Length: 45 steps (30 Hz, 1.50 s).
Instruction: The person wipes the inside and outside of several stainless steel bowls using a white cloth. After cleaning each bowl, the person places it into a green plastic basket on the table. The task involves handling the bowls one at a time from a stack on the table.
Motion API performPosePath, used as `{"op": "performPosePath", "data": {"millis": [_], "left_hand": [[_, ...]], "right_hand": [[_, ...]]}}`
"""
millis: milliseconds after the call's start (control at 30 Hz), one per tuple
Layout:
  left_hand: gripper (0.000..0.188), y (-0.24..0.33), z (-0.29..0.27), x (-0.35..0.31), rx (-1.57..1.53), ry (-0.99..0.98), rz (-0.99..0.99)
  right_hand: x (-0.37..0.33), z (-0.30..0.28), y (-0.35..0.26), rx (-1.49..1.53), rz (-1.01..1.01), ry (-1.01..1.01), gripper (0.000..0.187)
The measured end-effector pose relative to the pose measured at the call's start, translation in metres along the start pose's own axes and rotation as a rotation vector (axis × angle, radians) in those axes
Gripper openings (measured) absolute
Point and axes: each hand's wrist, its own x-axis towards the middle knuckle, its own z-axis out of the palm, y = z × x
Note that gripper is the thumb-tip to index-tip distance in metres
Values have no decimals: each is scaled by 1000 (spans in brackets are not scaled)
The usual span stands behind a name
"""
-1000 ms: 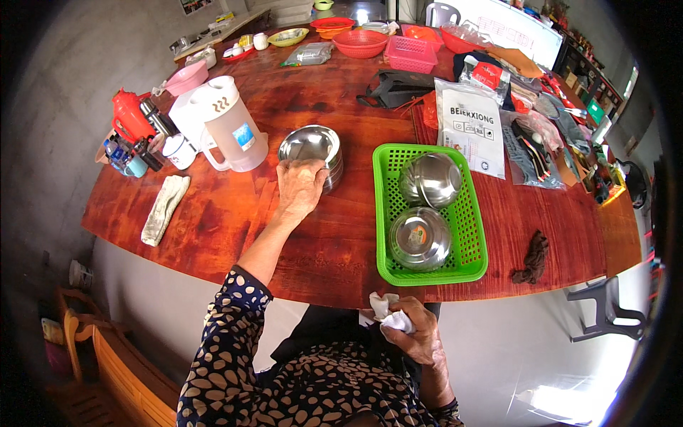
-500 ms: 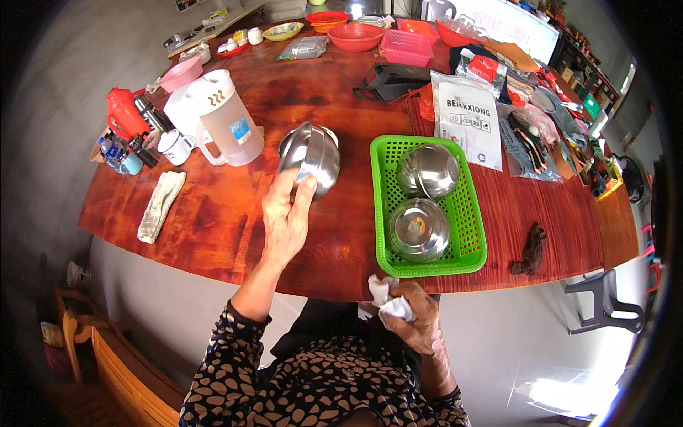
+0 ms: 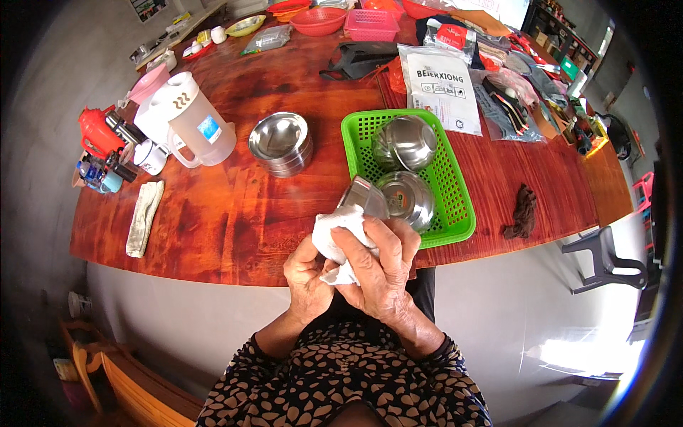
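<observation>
Close in front of me, at the table's near edge, both hands are around a steel bowl (image 3: 364, 196) tilted on its side. My left hand (image 3: 309, 285) grips it from the left, its fingertips partly hidden by a white cloth (image 3: 334, 238). My right hand (image 3: 384, 270) presses that cloth onto the bowl, fingers bent over it. Most of the bowl is covered by the cloth and fingers. Beyond it, a green basket (image 3: 466, 224) contains two more steel bowls, one upside down (image 3: 405, 142) and another (image 3: 409, 199) nearer me. A stack of steel bowls (image 3: 281, 142) stands left of the basket.
On the left are a plastic jug (image 3: 203, 128), a red thermos (image 3: 99, 132), an enamel mug (image 3: 151, 156) and a folded cloth (image 3: 145, 217). A brown rag (image 3: 521, 210) lies on the right. Packaged goods (image 3: 441, 89) and pink baskets (image 3: 371, 25) occupy the far side.
My left hand has left the stack and come back toward me with a bowl. My right hand has brought the white cloth up onto that bowl. The view has shifted slightly.
</observation>
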Motion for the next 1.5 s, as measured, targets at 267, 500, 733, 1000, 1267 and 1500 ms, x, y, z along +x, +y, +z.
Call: {"op": "performPosePath", "data": {"millis": [267,500,733,1000,1267,1500], "left_hand": [[11,-8,-13,-2,108,-47,57],[14,-6,-15,-4,53,-70,-19],[14,-16,-19,-3,-14,-6,-4],[10,-9,-22,-2,-266,-1,-69],[16,-4,-15,2,-310,77,-181],[14,-6,-15,4,-431,146,-329]], "right_hand": [[17,-1,27,511,353,-40,22],[23,-3,38,672,673,-49,22],[-12,3,10,134,-64,-118,44],[-2,-11,39,709,789,-55,29],[-23,-6,14,309,273,1,51],[-43,11,17,-5,-63,80,33]]}}
